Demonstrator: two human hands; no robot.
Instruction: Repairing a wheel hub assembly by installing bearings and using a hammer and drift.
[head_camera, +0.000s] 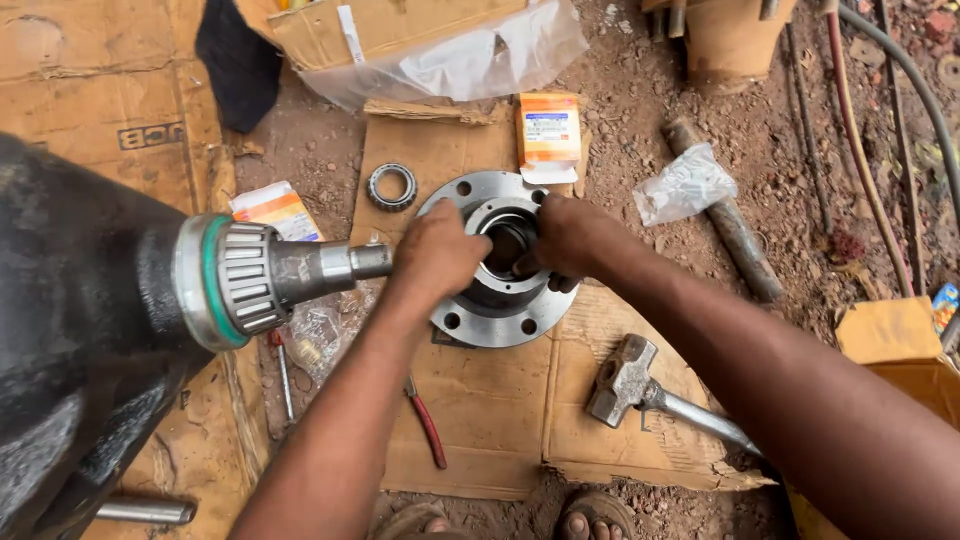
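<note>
Fingers of your left hand (437, 255) and right hand (567, 237) curl down onto the steel wheel hub (500, 312), lying on cardboard (490, 420). Just beyond it sits an orange-and-white box (549, 130); another orange packet (277, 210) lies left, near a bearing ring (392, 186).

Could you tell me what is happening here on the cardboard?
A person crouches over a metal wheel hub lying flat on cardboard, with the left hand and right hand both pressed at its central bore. An axle spindle carrying a roller bearing points in from the left. A loose bearing, an orange box, a hammer and red-handled pliers lie around.
</note>
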